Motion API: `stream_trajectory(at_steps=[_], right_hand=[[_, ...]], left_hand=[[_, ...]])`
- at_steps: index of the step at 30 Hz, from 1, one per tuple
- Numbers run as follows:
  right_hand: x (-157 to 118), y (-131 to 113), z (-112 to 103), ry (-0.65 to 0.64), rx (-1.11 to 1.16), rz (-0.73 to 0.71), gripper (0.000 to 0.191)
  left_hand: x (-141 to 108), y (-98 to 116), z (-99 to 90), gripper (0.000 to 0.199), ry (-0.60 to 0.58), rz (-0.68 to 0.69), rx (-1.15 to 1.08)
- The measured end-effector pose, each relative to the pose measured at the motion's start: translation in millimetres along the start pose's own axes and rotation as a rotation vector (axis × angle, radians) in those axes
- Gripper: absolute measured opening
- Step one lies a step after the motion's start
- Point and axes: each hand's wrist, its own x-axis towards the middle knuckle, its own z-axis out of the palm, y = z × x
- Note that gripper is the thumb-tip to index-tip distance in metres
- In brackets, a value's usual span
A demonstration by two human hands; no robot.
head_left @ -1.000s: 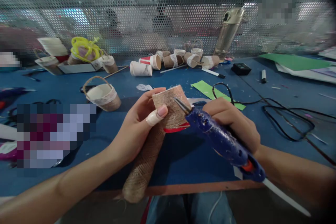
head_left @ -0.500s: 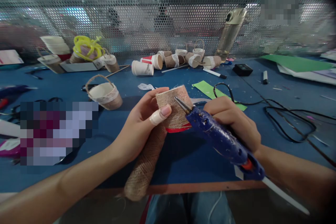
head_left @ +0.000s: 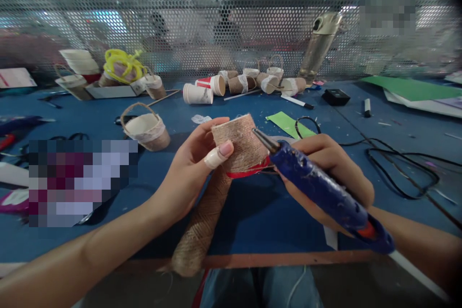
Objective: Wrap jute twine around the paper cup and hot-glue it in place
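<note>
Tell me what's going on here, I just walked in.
Someone's left hand holds a twine-wrapped cup, with a red band showing at its lower edge. The right hand holds a blue glue gun, its metal nozzle close to the cup; whether they touch is unclear. A roll of twine shows below the left hand, reaching the near edge of the table. A small handled basket sits beyond, to the left.

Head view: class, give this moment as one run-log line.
left hand holds brown twine-wrapped cup; right hand holds blue plastic glue gun; metal nozzle near cup
</note>
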Motion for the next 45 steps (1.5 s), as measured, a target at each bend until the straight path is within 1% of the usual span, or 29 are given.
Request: stream_trajectory(at_steps=[1,2,3,4,6,10,11,12,13,14,15,16,17,19,22,25,28,31,32,34,37,39,41,45], right_hand=[[1,-2,1,0.079,-0.018,-0.018,0.024],[3,-4,3,0.127,-0.044,0.005,0.025],[4,-6,4,0.144,-0.050,0.028,0.027],[5,-6,4,0.099,-0.017,0.037,0.030],[4,-7,5,0.065,0.046,0.129,0.030],[-1,-3,3,-0.035,0.278,0.408,0.009],[-2,-2,3,-0.065,0.350,0.441,0.008],[-2,-1,2,-0.069,0.409,0.465,0.012],[-2,0,2,-0.121,0.453,0.471,0.014],[-1,1,2,-0.144,0.475,0.448,0.017],[1,1,2,-0.148,0.469,0.474,0.018],[2,2,2,-0.110,0.465,0.505,0.021],[4,2,3,-0.081,0.465,0.494,0.022],[7,4,3,-0.040,0.425,0.422,0.024],[9,7,2,-0.004,0.246,0.316,0.025],[7,9,-3,0.033,0.104,0.345,0.021],[5,9,-9,0.080,0.101,0.352,0.016],[6,5,-11,0.139,0.082,0.288,0.020],[7,3,-11,0.145,0.063,0.283,0.020],[9,0,-9,0.159,0.009,0.317,0.022],[11,1,-10,0.123,0.000,0.351,0.017],[12,4,-15,0.030,0.036,0.328,0.015],[12,8,-19,0.011,0.053,0.327,0.015],[13,10,-22,-0.032,0.165,0.402,0.017]], left_hand=[[0,1,-0.1,0.039,0.008,0.007,0.011],[1,2,-0.3,0.039,0.015,0.010,0.020],[1,2,-0.4,0.039,0.023,0.009,0.030],[1,3,-0.6,0.039,0.028,0.006,0.037],[1,4,-1.4,0.041,0.037,0.002,0.050],[4,2,-4.3,0.043,0.052,0.032,0.046],[4,2,-5.3,0.042,0.048,0.040,0.041],[5,1,-6.2,0.040,0.040,0.045,0.034],[6,1,-7.1,0.038,0.035,0.052,0.024],[7,1,-7.9,0.036,0.035,0.058,0.014],[8,1,-8.5,0.035,0.046,0.064,0.004],[10,2,-9.0,0.034,0.062,0.071,-0.005],[11,2,-9.5,0.034,0.080,0.078,-0.013],[12,3,-10.4,0.032,0.110,0.091,-0.015],[14,5,-11.7,0.029,0.128,0.125,-0.001],[13,5,-11.9,0.029,0.133,0.135,0.008],[11,4,-10.6,0.029,0.121,0.117,0.010],[11,4,-10.3,0.028,0.089,0.112,0.013],[11,4,-10.6,0.029,0.079,0.106,0.014],[11,4,-11.8,0.033,0.072,0.096,0.020],[12,6,-13.5,0.035,0.072,0.112,0.053],[12,7,-14.0,0.037,0.059,0.129,0.074],[12,8,-14.2,0.039,0.051,0.132,0.086],[11,8,-14.2,0.041,0.057,0.115,0.113]])
